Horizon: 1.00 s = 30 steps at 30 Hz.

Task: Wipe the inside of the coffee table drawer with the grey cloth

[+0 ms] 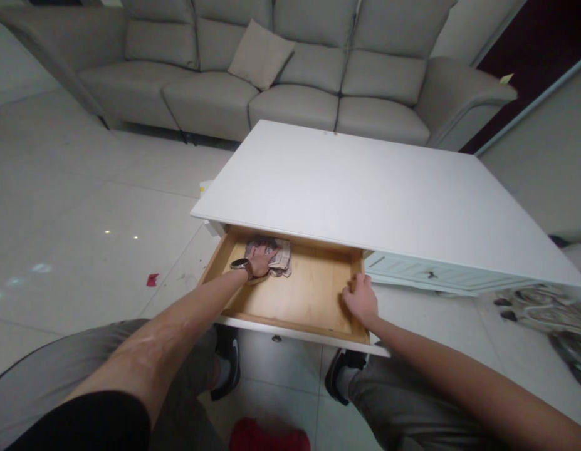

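Observation:
A white-fronted drawer with a bare wooden inside (313, 294) is pulled out from the coffee table. In its back left part lies a crumpled, patterned grey-brown cloth (281, 257). My left hand (261, 260), with a watch (239, 265) on the wrist, presses on this cloth, which bunches out around the fingers; the palm side is hidden. On the drawer's right side wall, my right hand (361, 299) is closed with its fingers curled over the edge. A small dark knob (276, 338) sits on the drawer front, between my feet.
The white coffee table top (365, 188) extends ahead, with another knobbed drawer (431, 274) at right. Behind it stands a grey sofa (299, 106) with a cushion (261, 53). A red scrap (152, 279) lies on the tiles. A red object (269, 435) is below me.

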Tool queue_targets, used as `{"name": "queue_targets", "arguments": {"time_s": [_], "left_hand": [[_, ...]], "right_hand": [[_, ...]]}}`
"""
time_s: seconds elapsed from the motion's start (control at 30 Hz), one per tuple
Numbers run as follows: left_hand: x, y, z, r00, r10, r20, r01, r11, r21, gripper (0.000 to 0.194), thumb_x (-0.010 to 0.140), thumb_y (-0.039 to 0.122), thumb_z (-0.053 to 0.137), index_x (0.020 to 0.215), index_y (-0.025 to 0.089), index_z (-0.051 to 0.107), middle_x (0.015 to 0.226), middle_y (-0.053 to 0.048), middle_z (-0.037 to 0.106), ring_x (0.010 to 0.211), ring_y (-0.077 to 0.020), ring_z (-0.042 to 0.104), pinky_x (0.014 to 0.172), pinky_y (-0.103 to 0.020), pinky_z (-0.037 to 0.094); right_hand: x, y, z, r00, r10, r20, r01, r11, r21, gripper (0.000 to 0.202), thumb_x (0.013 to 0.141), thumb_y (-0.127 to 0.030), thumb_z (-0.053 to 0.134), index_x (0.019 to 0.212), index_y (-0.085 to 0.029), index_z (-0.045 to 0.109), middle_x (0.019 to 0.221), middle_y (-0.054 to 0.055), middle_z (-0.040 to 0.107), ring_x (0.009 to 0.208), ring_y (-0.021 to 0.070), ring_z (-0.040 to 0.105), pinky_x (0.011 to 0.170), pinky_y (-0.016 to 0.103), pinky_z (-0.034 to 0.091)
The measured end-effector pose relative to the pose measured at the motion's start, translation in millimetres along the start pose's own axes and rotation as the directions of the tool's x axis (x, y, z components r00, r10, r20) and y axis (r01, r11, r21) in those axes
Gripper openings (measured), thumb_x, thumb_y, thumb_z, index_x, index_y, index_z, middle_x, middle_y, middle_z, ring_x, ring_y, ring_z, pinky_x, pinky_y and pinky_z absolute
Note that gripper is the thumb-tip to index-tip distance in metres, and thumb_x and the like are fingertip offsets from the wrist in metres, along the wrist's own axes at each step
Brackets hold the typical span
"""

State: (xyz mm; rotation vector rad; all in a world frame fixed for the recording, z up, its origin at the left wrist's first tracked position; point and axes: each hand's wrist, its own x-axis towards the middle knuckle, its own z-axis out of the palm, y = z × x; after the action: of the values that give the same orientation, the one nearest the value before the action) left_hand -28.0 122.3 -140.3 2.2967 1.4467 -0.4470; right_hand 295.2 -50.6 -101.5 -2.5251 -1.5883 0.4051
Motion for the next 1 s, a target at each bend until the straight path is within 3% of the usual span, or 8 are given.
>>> {"name": "queue_targets", "arguments": {"time_s": [0.1,0.27,0.33,0.4,0.53,0.67,0.93,1.0], "left_hand": [[16,61,7.9,0.994,0.111,0.006,-0.111,0.992,-0.057,0.082,0.088,0.03,0.052,0.162,0.032,0.015,0.169,-0.011,0.011,0.155,-0.0332,0.001,0.121,-0.06,0.002],[55,185,30.7,0.987,0.163,-0.005,-0.162,0.974,-0.156,0.087,0.088,0.039,0.055,0.163,0.025,0.013,0.169,-0.016,0.003,0.154,-0.0377,-0.009,0.118,-0.066,-0.005],[67,222,38.6,0.972,0.232,-0.025,-0.233,0.957,-0.172,0.086,0.088,0.036,0.055,0.163,0.027,0.014,0.169,-0.014,0.005,0.155,-0.0373,-0.005,0.119,-0.066,-0.006],[73,242,43.6,0.962,0.27,-0.037,-0.272,0.946,-0.175,0.089,0.087,0.037,0.056,0.163,0.026,0.013,0.169,-0.014,0.005,0.154,-0.0379,-0.005,0.119,-0.066,-0.009],[70,242,48.0,0.95,0.31,-0.029,-0.311,0.939,-0.148,0.089,0.087,0.038,0.057,0.163,0.025,0.013,0.169,-0.014,0.001,0.154,-0.0353,-0.008,0.119,-0.062,-0.013],[48,231,60.3,0.924,0.381,0.038,-0.377,0.923,-0.074,0.09,0.082,0.038,0.065,0.161,0.03,0.022,0.169,-0.013,0.0,0.155,-0.034,-0.007,0.119,-0.062,-0.012],[12,233,99.3,0.884,0.455,0.108,-0.458,0.889,0.005,0.095,0.069,0.061,0.073,0.154,0.031,0.042,0.169,-0.012,0.01,0.154,-0.0398,-0.005,0.12,-0.061,-0.002],[11,221,103.3,0.87,0.49,0.052,-0.488,0.872,-0.036,0.087,0.072,0.059,0.073,0.151,0.033,0.047,0.169,-0.008,0.016,0.154,-0.0384,-0.001,0.122,-0.055,0.003]], "right_hand": [[-2,1,-3,1.0,0.005,-0.029,-0.002,0.994,0.107,0.052,0.092,-0.035,0.042,0.142,-0.02,0.041,0.134,0.013,0.051,0.101,0.0245,0.063,0.085,0.036,0.048],[-1,5,-6,0.998,0.015,-0.057,0.001,0.964,0.264,0.063,0.093,-0.031,0.035,0.155,-0.019,0.027,0.149,0.013,0.048,0.122,0.0275,0.056,0.101,0.039,0.045],[0,6,-6,0.998,0.022,-0.062,-0.002,0.954,0.299,0.065,0.094,-0.032,0.034,0.156,-0.019,0.025,0.15,0.012,0.048,0.124,0.0275,0.055,0.103,0.04,0.044],[1,6,-5,0.998,0.025,-0.063,-0.004,0.95,0.313,0.065,0.094,-0.033,0.033,0.157,-0.018,0.024,0.152,0.012,0.047,0.126,0.0273,0.054,0.104,0.039,0.044],[2,6,-4,0.997,0.015,-0.074,0.009,0.95,0.313,0.066,0.095,-0.034,0.033,0.157,-0.016,0.025,0.153,0.014,0.044,0.126,0.0282,0.054,0.104,0.04,0.043],[1,5,-5,0.996,0.011,-0.084,0.015,0.953,0.303,0.065,0.095,-0.037,0.033,0.157,-0.017,0.027,0.153,0.015,0.044,0.125,0.0295,0.055,0.103,0.042,0.044],[2,4,-7,0.997,0.02,-0.08,0.002,0.962,0.272,0.065,0.095,-0.039,0.033,0.156,-0.019,0.027,0.148,0.015,0.048,0.123,0.0294,0.056,0.102,0.041,0.043],[3,6,-6,0.996,0.007,-0.087,0.017,0.963,0.27,0.065,0.095,-0.039,0.033,0.156,-0.018,0.027,0.148,0.015,0.048,0.125,0.0293,0.055,0.102,0.041,0.043]]}}
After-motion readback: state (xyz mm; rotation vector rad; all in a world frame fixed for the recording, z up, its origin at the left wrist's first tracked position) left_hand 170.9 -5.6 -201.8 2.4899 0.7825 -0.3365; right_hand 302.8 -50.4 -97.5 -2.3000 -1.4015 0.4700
